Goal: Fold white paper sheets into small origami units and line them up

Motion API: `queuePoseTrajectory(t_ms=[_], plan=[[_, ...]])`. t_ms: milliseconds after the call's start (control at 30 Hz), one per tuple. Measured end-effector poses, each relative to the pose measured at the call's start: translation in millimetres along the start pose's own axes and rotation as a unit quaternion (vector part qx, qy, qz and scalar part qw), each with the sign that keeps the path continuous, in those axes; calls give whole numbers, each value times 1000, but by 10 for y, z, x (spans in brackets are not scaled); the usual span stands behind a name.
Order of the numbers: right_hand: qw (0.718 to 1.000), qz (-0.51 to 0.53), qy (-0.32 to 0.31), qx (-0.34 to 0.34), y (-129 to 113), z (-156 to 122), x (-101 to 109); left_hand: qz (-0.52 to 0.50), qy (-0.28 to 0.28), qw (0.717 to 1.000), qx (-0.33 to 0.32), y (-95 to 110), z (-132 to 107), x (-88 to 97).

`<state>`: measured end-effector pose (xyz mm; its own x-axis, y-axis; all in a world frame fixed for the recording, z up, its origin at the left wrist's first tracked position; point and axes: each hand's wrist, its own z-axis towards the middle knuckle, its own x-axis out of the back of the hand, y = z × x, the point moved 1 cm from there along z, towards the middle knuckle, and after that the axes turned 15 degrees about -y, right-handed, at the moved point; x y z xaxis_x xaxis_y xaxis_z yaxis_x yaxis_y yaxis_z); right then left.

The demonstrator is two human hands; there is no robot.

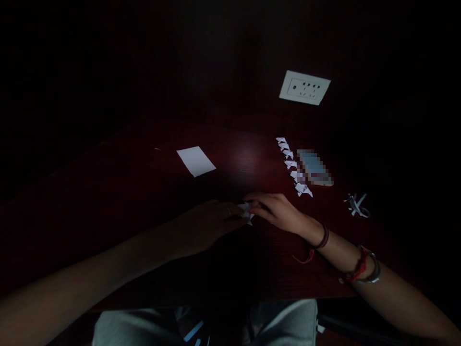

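Note:
Between my two hands, near the front middle of the dark red table (144,178), is a small piece of folded white paper (248,209). My left hand (219,216) comes from the left with its fingers closed on the paper. From the right, my right hand (275,210) grips the same paper with thumb and fingers. Much of the paper is hidden under the fingers, so its full shape cannot be made out. Beyond my hands lies a flat sheet of white paper (196,161). A row of several small folded paper figures (290,164) stretches away at the right.
A phone (315,167), blurred out, lies right of the paper figures. Farther right is a small heap of paper strips (357,205). A white wall socket (305,88) sits at the back. The table's front edge runs above my legs (288,319). The surroundings are very dark.

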<state>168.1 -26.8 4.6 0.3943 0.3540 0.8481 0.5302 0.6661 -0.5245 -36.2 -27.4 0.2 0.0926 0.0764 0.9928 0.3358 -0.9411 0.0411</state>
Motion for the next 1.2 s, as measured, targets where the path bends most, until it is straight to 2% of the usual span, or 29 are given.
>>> queuePoseTrajectory(t_ms=[200, 333, 467, 633, 1033, 1200], plan=[[991, 109, -69, 31, 112, -106, 66, -13, 1, 1000, 2, 4, -33, -10], [995, 92, -40, 28, 122, -103, 64, -19, -3, 1000, 7, 20, -21, -2], [998, 65, -11, -11, 59, -21, 38, -22, -15, 999, 23, 39, -19, -15], [995, 80, 22, -54, 45, 56, -19, -21, -14, 1000, 12, 29, -23, -35], [988, 116, 51, -93, 63, 99, -95, -1, -26, 999, 29, 74, 26, -12], [990, 52, 87, -97, 56, 101, -95, -6, -19, 999, 30, 56, 45, -73]])
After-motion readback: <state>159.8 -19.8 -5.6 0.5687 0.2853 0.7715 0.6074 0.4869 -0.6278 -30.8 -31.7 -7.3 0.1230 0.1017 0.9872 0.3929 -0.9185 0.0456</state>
